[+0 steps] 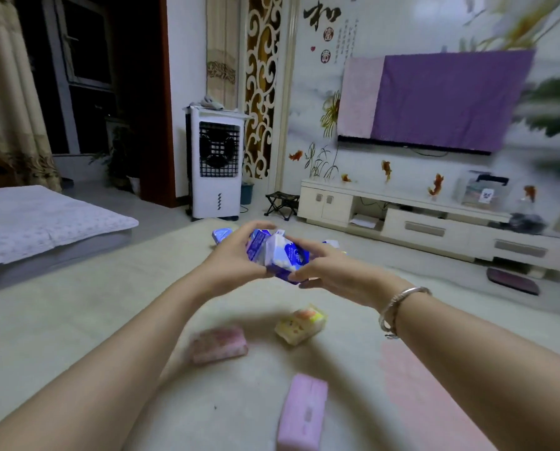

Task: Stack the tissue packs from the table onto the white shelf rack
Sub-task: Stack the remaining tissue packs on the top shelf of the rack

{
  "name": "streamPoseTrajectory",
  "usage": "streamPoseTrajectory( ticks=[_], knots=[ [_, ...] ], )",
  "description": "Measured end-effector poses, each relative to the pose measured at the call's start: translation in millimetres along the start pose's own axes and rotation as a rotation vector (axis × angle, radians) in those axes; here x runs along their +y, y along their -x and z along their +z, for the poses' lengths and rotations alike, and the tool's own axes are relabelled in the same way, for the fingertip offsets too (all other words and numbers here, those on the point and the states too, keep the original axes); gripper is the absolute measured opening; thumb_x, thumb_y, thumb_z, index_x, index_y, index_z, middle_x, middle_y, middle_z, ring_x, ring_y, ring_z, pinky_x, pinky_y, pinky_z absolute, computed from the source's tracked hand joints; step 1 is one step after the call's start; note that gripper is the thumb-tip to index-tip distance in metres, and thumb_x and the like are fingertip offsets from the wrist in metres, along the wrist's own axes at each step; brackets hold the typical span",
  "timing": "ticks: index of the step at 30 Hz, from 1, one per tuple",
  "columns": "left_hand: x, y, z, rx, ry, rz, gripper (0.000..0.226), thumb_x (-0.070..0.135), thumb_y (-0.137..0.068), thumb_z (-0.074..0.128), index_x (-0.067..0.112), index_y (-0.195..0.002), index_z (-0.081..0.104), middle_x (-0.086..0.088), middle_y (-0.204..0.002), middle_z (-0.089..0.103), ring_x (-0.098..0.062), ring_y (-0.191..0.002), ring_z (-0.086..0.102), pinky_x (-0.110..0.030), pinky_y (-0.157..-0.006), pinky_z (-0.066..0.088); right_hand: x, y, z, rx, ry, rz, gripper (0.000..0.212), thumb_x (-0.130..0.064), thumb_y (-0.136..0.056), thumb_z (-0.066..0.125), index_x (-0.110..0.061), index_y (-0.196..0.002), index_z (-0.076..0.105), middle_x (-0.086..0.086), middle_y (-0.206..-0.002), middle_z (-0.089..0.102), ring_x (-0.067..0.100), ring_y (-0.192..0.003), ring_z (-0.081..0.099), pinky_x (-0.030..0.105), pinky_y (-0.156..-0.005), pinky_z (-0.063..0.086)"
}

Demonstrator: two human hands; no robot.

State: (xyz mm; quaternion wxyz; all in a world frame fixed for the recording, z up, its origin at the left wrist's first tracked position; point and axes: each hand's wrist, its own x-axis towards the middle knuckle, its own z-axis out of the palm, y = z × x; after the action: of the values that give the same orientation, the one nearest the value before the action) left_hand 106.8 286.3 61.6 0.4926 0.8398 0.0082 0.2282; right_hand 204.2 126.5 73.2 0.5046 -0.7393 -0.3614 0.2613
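Both hands hold a bunch of blue-and-white tissue packs (280, 253) above the cream table (77, 320). My left hand (231, 255) grips the bunch from the left, and my right hand (330, 270) grips it from the right and below. Another blue pack (221, 235) lies on the table just behind my left hand, and a further one (332, 244) peeks out behind my right. Nearer me lie a yellow pack (301, 323), a pink patterned pack (218, 345) and a lilac pack (303, 413). No white shelf rack is in view.
A white air cooler (215, 164) stands beyond the table, with a small folding stool (281, 203) beside it. A low cream TV cabinet (428, 219) runs along the right wall under a purple-covered screen (441, 99). A padded seat (38, 222) sits at the left.
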Motion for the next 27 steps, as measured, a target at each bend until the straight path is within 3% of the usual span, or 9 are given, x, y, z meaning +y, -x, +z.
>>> streamPoseTrajectory(
  ticks=[3,7,12,14,17,19,22,25,27],
  knots=[
    [64.9,-0.2,8.6,-0.034,-0.011,0.097,0.060,-0.008,-0.071,0.073,0.021,-0.121,0.054,0.001,-0.110,0.063,-0.007,-0.090,0.064,-0.022,-0.074,0.054,-35.9,40.4,-23.0,0.069,-0.150,-0.034,0.072,0.011,-0.077,0.051,-0.022,-0.140,0.044,0.014,-0.128,0.057,0.024,-0.103,0.060,0.029,-0.080,0.050],
    [139.8,5.7,32.4,-0.059,0.023,0.200,0.051,-0.003,-0.072,0.075,0.019,-0.114,0.056,-0.007,-0.111,0.064,-0.008,-0.091,0.064,-0.020,-0.077,0.054,-85.1,105.5,-55.7,0.119,-0.238,-0.071,0.058,-0.005,-0.064,0.045,-0.012,-0.120,0.060,0.008,-0.104,0.065,0.020,-0.090,0.059,0.030,-0.088,0.042],
    [231.8,23.3,78.4,-0.116,0.115,0.274,0.047,-0.005,-0.076,0.072,0.013,-0.116,0.054,-0.005,-0.099,0.066,0.005,-0.074,0.062,-0.011,-0.062,0.050,-128.1,181.1,-106.3,0.337,-0.294,-0.010,0.029,-0.007,-0.091,0.038,0.002,-0.114,0.054,0.014,-0.094,0.062,0.019,-0.073,0.061,0.029,-0.076,0.053],
    [262.7,30.0,96.1,-0.139,0.170,0.257,0.047,-0.006,-0.078,0.069,0.016,-0.116,0.053,-0.004,-0.098,0.066,0.004,-0.073,0.061,-0.011,-0.059,0.048,-138.9,217.4,-123.4,0.427,-0.243,0.041,0.023,-0.013,-0.097,0.044,-0.002,-0.115,0.054,0.011,-0.092,0.065,0.019,-0.077,0.061,0.031,-0.084,0.050],
    [306.6,43.2,124.6,-0.232,0.296,0.217,0.043,-0.009,-0.079,0.065,0.012,-0.115,0.054,-0.011,-0.098,0.066,-0.011,-0.078,0.059,-0.020,-0.064,0.045,-155.6,280.2,-145.6,0.552,-0.164,0.016,0.016,-0.018,-0.093,0.058,-0.005,-0.103,0.059,0.006,-0.080,0.067,0.015,-0.070,0.062,0.026,-0.074,0.049],
    [337.2,54.2,146.5,-0.342,0.397,0.185,0.033,-0.008,-0.080,0.063,0.008,-0.108,0.058,-0.009,-0.086,0.065,-0.011,-0.068,0.054,-0.020,-0.059,0.039,-162.8,318.2,-160.7,0.667,-0.145,-0.029,0.021,-0.020,-0.088,0.066,-0.005,-0.101,0.060,0.007,-0.081,0.069,0.015,-0.072,0.063,0.027,-0.075,0.049],
    [382.0,69.7,182.7,-0.509,0.707,0.076,0.019,-0.003,-0.088,0.052,0.006,-0.101,0.063,-0.009,-0.082,0.071,-0.013,-0.066,0.067,-0.018,-0.052,0.049,-165.4,361.7,-180.7,0.854,-0.074,-0.149,0.032,-0.016,-0.084,0.071,0.004,-0.107,0.060,0.014,-0.088,0.068,0.019,-0.073,0.064,0.030,-0.071,0.053],
    [415.7,79.3,214.5,-0.588,0.963,-0.091,0.023,0.016,-0.092,0.049,0.002,-0.098,0.067,-0.016,-0.087,0.071,-0.022,-0.066,0.070,-0.024,-0.052,0.054,-160.8,396.5,-194.8,1.009,0.161,-0.312,0.028,-0.015,-0.083,0.070,0.006,-0.101,0.063,0.020,-0.090,0.065,0.028,-0.082,0.063,0.042,-0.077,0.053],
    [431.9,80.2,233.3,-0.576,1.060,-0.158,0.031,0.029,-0.094,0.048,0.004,-0.096,0.066,-0.014,-0.083,0.070,-0.022,-0.065,0.068,-0.027,-0.057,0.054,-157.3,416.6,-200.8,1.071,0.287,-0.403,0.030,-0.019,-0.083,0.071,-0.007,-0.107,0.058,0.018,-0.105,0.060,0.026,-0.093,0.063,0.036,-0.076,0.056]
  ],
)
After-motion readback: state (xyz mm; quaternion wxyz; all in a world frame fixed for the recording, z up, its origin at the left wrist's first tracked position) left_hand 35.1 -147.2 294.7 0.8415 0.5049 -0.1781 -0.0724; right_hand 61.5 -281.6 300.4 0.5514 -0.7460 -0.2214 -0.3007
